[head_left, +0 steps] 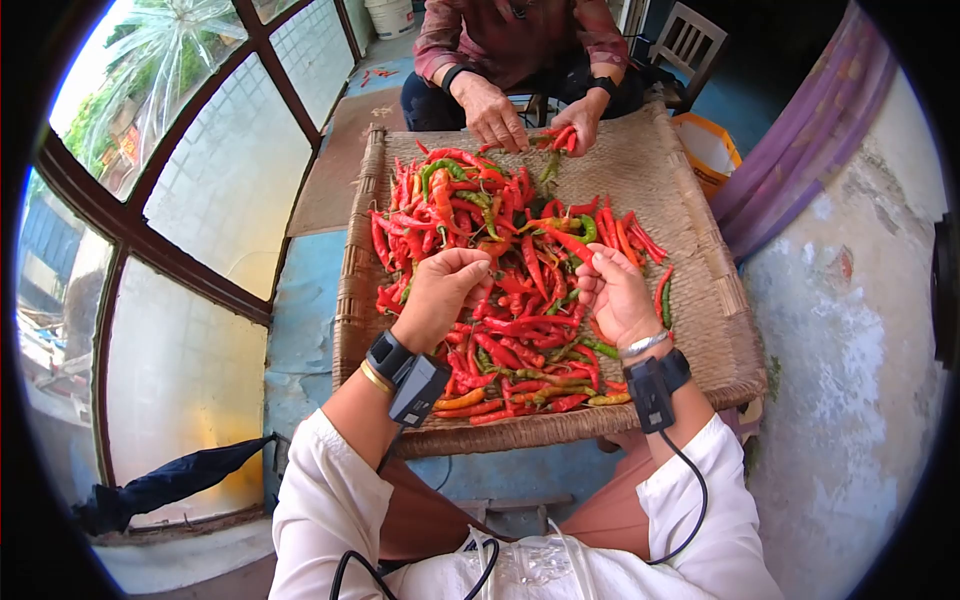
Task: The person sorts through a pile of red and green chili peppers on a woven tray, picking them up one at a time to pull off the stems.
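Observation:
A large heap of red chili peppers (510, 350), with some green and orange ones, lies on a woven tray (700, 330). Over the left part of the heap is my left hand (445, 292), its thumb and fingertips pinched together; what lies between them, if anything, is too small to name. My right hand (617, 292) is closed on a red pepper (568, 241) that points up and to the left, above the heap. Both wrists carry black devices with cables.
Across the tray sits a person (520, 50) with both hands over its far edge, holding red peppers. Windows (200, 190) and a dark umbrella (180, 482) are on the left. A yellow-rimmed container (712, 150), purple curtain and wall stand on the right.

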Available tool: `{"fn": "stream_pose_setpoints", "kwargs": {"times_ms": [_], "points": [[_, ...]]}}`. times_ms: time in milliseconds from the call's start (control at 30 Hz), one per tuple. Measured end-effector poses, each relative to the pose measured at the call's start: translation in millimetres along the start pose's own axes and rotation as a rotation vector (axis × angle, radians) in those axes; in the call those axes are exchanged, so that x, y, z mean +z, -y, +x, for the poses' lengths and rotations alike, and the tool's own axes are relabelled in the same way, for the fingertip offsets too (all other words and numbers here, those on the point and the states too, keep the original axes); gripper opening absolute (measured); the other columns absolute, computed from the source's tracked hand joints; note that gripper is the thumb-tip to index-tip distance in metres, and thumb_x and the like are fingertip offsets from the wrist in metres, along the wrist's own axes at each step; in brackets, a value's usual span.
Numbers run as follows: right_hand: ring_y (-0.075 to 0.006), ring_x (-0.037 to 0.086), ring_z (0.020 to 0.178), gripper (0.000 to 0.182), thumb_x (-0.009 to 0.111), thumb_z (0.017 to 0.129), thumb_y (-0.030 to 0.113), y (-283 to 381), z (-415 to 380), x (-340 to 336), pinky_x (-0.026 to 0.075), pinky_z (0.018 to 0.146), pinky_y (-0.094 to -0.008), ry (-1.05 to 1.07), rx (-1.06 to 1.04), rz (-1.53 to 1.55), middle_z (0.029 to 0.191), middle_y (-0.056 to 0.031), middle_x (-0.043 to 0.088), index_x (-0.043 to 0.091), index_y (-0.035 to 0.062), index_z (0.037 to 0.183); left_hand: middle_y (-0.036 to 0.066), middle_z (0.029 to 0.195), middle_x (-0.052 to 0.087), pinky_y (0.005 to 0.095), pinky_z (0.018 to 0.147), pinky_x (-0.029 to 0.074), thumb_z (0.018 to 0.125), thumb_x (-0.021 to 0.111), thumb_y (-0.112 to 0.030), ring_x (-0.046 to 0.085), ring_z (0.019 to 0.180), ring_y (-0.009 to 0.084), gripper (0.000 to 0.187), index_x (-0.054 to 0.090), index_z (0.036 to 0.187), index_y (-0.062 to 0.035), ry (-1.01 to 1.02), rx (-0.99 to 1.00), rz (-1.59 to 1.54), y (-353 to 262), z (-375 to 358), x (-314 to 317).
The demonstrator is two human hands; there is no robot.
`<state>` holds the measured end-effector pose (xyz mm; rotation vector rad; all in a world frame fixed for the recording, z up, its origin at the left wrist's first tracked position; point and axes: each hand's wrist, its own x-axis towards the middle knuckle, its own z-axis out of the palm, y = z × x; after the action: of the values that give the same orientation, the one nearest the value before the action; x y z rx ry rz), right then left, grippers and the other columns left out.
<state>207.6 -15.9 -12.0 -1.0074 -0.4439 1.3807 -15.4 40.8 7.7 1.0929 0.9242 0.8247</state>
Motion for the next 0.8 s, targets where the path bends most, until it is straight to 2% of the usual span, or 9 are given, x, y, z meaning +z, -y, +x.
{"fn": "stream_pose_setpoints", "kwargs": {"times_ms": [167, 267, 433, 500, 600, 633, 700, 733, 800], "points": [[-0.0120, 0.057, 0.069, 0.025, 0.048, 0.084, 0.009, 6.7, 4.5, -9.7, 0.048, 0.058, -0.0252, -0.050, 0.028, 0.096, 0.083, -0.0061, 0.059, 0.045, 0.0047, 0.108, 0.000, 0.067, 0.057, 0.0172, 0.049, 0.042, 0.084, 0.054, -0.012, 0.050, 0.054, 0.0045, 0.009, 0.058, 0.088, -0.0050, 0.009, -0.031, -0.030, -2.3, -0.7, 1.8], [-0.0125, 0.059, 0.068, 0.024, 0.047, 0.085, 0.008, 1.6, 1.3, -1.2, 0.049, 0.059, -0.0252, 0.253, 0.116, 0.008, 0.087, -0.0089, 0.060, 0.045, 0.0033, 0.109, 0.000, 0.068, 0.057, 0.0169, 0.048, 0.041, 0.083, 0.055, -0.013, 0.049, 0.053, 0.0045, 0.009, 0.058, 0.088, -0.0054, 0.056, -0.084, -0.028, -3.6, -5.2, 7.9], [-0.0079, 0.056, 0.060, 0.025, 0.050, 0.085, 0.013, -0.1, -22.9, 28.7, 0.046, 0.050, -0.0189, 0.428, 0.154, -0.391, 0.080, -0.0065, 0.059, 0.047, 0.0011, 0.106, 0.000, 0.067, 0.057, 0.0184, 0.049, 0.040, 0.083, 0.055, -0.012, 0.050, 0.054, 0.0061, 0.009, 0.058, 0.089, -0.0065, 0.161, -0.140, -0.061, 5.5, -6.9, 12.5], [-0.0071, 0.055, 0.056, 0.025, 0.049, 0.085, 0.014, 3.5, -21.7, 26.2, 0.045, 0.047, -0.0183, 0.393, 0.135, -0.450, 0.075, -0.0054, 0.059, 0.047, 0.0012, 0.106, 0.000, 0.067, 0.056, 0.0184, 0.049, 0.040, 0.083, 0.055, -0.012, 0.049, 0.053, 0.0060, 0.008, 0.058, 0.088, -0.0068, 0.148, -0.146, -0.051, 3.0, -6.5, 12.4], [-0.0070, 0.054, 0.055, 0.023, 0.050, 0.085, 0.016, 16.6, -8.9, 11.3, 0.045, 0.046, -0.0194, 0.213, 0.016, -0.255, 0.075, -0.0058, 0.059, 0.048, 0.0008, 0.102, 0.000, 0.066, 0.055, 0.0186, 0.049, 0.039, 0.083, 0.054, -0.011, 0.048, 0.054, 0.0060, 0.007, 0.058, 0.087, -0.0071, 0.130, -0.143, -0.114, -0.9, -7.4, 11.2], [-0.0082, 0.055, 0.057, 0.023, 0.050, 0.085, 0.017, 19.9, -6.1, 9.6, 0.046, 0.047, -0.0203, 0.140, -0.071, -0.050, 0.077, -0.0068, 0.060, 0.047, 0.0007, 0.101, 0.000, 0.066, 0.054, 0.0188, 0.049, 0.039, 0.083, 0.054, -0.010, 0.048, 0.054, 0.0060, 0.007, 0.058, 0.088, -0.0072, 0.157, -0.138, -0.170, -2.0, -7.4, 9.7], [-0.0105, 0.057, 0.061, 0.023, 0.051, 0.084, 0.019, 32.5, -8.7, 9.4, 0.047, 0.049, -0.0216, -0.013, 0.007, 0.087, 0.080, -0.0071, 0.060, 0.046, 0.0020, 0.100, 0.000, 0.066, 0.054, 0.0190, 0.049, 0.039, 0.083, 0.054, -0.010, 0.048, 0.054, 0.0061, 0.008, 0.058, 0.089, -0.0072, 0.181, -0.133, -0.227, -2.3, -8.9, 8.2], [-0.0105, 0.057, 0.061, 0.023, 0.051, 0.084, 0.019, 28.3, -7.3, 7.8, 0.047, 0.049, -0.0216, -0.012, 0.008, 0.088, 0.080, -0.0071, 0.060, 0.046, 0.0020, 0.100, 0.000, 0.065, 0.053, 0.0189, 0.048, 0.039, 0.083, 0.054, -0.009, 0.048, 0.053, 0.0062, 0.008, 0.058, 0.090, -0.0070, 0.214, -0.133, -0.279, -2.6, -9.4, 7.9], [-0.0120, 0.058, 0.064, 0.033, 0.053, 0.083, 0.021, 16.8, -6.9, 7.6, 0.047, 0.050, -0.0223, 0.090, 0.117, -0.164, 0.083, -0.0074, 0.059, 0.043, 0.0014, 0.109, 0.000, 0.065, 0.053, 0.0187, 0.048, 0.039, 0.083, 0.054, -0.009, 0.047, 0.053, 0.0064, 0.009, 0.058, 0.091, -0.0069, 0.245, -0.131, -0.328, -3.8, -10.8, 8.1]]}}
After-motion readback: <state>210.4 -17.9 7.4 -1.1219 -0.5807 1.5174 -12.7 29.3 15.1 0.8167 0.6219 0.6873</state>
